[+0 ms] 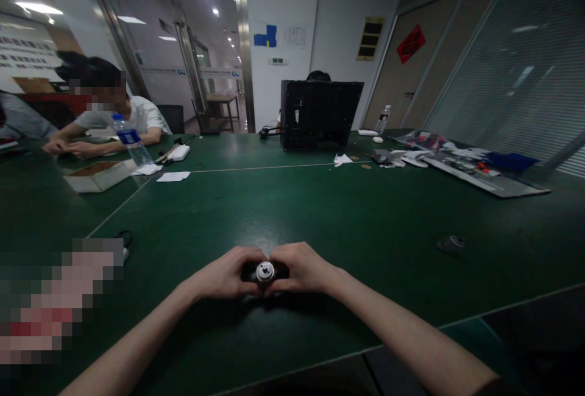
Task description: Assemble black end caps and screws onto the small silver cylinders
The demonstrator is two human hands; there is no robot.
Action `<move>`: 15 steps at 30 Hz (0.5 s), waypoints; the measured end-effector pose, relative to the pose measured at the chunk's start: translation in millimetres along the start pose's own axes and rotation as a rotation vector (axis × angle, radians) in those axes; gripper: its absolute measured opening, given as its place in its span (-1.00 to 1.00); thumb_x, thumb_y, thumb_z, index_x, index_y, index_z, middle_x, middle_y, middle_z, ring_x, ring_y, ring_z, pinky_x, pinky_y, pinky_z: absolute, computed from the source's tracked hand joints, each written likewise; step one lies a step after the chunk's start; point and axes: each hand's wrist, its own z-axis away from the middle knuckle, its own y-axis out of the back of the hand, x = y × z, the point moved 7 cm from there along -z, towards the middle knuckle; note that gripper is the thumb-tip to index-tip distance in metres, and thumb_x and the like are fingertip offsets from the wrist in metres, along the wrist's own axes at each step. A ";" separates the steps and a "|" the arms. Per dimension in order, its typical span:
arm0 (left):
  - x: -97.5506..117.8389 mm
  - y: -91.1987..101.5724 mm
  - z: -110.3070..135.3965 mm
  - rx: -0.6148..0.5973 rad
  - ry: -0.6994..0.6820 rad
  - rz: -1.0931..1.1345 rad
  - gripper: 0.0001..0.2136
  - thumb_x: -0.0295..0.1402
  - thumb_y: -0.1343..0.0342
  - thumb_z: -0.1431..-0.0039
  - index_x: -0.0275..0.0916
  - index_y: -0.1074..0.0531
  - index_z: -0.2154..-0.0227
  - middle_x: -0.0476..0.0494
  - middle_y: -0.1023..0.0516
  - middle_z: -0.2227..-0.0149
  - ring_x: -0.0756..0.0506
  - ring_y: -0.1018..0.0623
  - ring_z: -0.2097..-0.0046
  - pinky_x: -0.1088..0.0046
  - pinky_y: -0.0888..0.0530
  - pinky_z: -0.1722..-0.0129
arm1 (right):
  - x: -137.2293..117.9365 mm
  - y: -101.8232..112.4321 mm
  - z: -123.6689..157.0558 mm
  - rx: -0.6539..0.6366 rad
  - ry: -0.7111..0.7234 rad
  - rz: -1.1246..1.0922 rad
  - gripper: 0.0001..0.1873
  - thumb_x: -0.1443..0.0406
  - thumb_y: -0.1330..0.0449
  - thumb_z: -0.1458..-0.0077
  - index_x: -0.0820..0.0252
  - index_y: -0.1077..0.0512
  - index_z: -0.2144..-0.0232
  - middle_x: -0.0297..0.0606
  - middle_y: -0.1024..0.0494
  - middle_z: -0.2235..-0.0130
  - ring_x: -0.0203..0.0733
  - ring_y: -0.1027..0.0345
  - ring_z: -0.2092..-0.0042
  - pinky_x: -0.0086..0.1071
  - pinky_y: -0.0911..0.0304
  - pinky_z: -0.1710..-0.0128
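Note:
A small round metal motor (265,272) stands between my two hands, its silver end with a dark centre facing up toward me. My left hand (223,274) curls around it from the left, and my right hand (299,269) closes in from the right. The fingertips meet behind the part and the thumbs meet in front. Its lower body is hidden by the fingers. Farther right on the green table (292,207) lies a grey cylindrical part (451,243), apart from both hands.
A black computer case or monitor (322,116) stands at the back. To the left are an open box (98,176), a tilted water bottle (131,140) and a seated person (109,103). Papers and parts lie on a board (493,186) at the right. A pixelated area covers the lower left.

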 end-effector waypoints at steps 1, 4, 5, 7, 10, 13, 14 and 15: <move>0.3 0.0 -0.3 0.000 -0.003 -0.001 -0.69 -0.29 -0.21 0.02 -0.19 -0.44 0.16 -0.07 -0.47 0.14 -0.20 -0.43 0.08 0.30 -0.34 0.06 | -0.5 0.3 0.1 -0.007 0.002 -0.004 -0.56 -0.05 -0.23 0.06 0.22 -0.35 0.38 -0.32 -0.45 0.40 -0.31 -0.23 0.41 -0.46 0.00 0.45; 1.4 -0.8 -1.1 -0.003 -0.022 0.008 -0.71 -0.29 -0.21 0.00 -0.20 -0.44 0.18 -0.06 -0.48 0.17 -0.17 -0.44 0.12 0.34 -0.35 0.11 | -1.4 1.2 0.4 -0.027 -0.003 -0.023 -0.54 -0.07 -0.21 0.05 0.22 -0.35 0.36 -0.31 -0.44 0.39 -0.31 -0.23 0.41 -0.46 0.00 0.44; 1.4 -0.9 -1.2 0.000 -0.024 0.010 -0.71 -0.28 -0.20 0.00 -0.20 -0.44 0.18 -0.06 -0.48 0.18 -0.17 -0.44 0.13 0.35 -0.35 0.12 | -1.4 1.4 0.5 -0.031 -0.008 -0.030 -0.53 -0.07 -0.20 0.04 0.22 -0.35 0.34 -0.31 -0.45 0.38 -0.31 -0.23 0.40 -0.46 0.00 0.43; 0.4 -0.5 -1.5 0.017 -0.014 0.007 -0.71 -0.26 -0.20 0.00 -0.20 -0.44 0.18 -0.06 -0.48 0.18 -0.16 -0.45 0.14 0.36 -0.35 0.14 | -1.1 1.1 0.7 -0.038 -0.020 -0.042 -0.53 -0.08 -0.19 0.03 0.21 -0.36 0.32 -0.29 -0.45 0.36 -0.30 -0.24 0.38 -0.46 -0.01 0.41; -1.0 -1.0 -2.1 0.029 -0.015 0.026 -0.69 -0.24 -0.20 0.00 -0.21 -0.43 0.18 -0.07 -0.49 0.19 -0.15 -0.45 0.16 0.39 -0.36 0.17 | -0.5 0.4 0.9 -0.036 -0.036 -0.044 -0.54 -0.06 -0.19 0.02 0.21 -0.36 0.28 -0.28 -0.46 0.33 -0.28 -0.27 0.35 -0.46 -0.03 0.40; -2.7 -1.4 -3.3 0.047 -0.034 0.062 -0.70 -0.23 -0.20 -0.01 -0.23 -0.42 0.20 -0.07 -0.49 0.20 -0.13 -0.46 0.19 0.42 -0.38 0.21 | 0.9 -0.2 1.0 -0.035 -0.060 -0.041 -0.56 -0.03 -0.18 -0.01 0.21 -0.35 0.26 -0.27 -0.46 0.33 -0.27 -0.26 0.36 -0.46 -0.02 0.41; -3.3 -1.1 -3.8 0.058 -0.042 0.066 -0.71 -0.23 -0.20 -0.02 -0.24 -0.42 0.21 -0.07 -0.49 0.22 -0.12 -0.47 0.21 0.43 -0.38 0.23 | 1.6 -0.4 1.1 -0.035 -0.070 -0.040 -0.57 -0.03 -0.18 -0.02 0.21 -0.35 0.26 -0.28 -0.46 0.34 -0.28 -0.26 0.37 -0.46 -0.02 0.42; -3.9 -1.0 -4.3 0.067 -0.049 0.067 -0.72 -0.23 -0.20 -0.02 -0.25 -0.42 0.23 -0.06 -0.49 0.24 -0.11 -0.47 0.22 0.44 -0.37 0.25 | 2.3 -0.5 1.2 -0.037 -0.077 -0.038 -0.57 -0.02 -0.17 -0.03 0.21 -0.35 0.26 -0.28 -0.46 0.34 -0.29 -0.25 0.38 -0.46 -0.01 0.43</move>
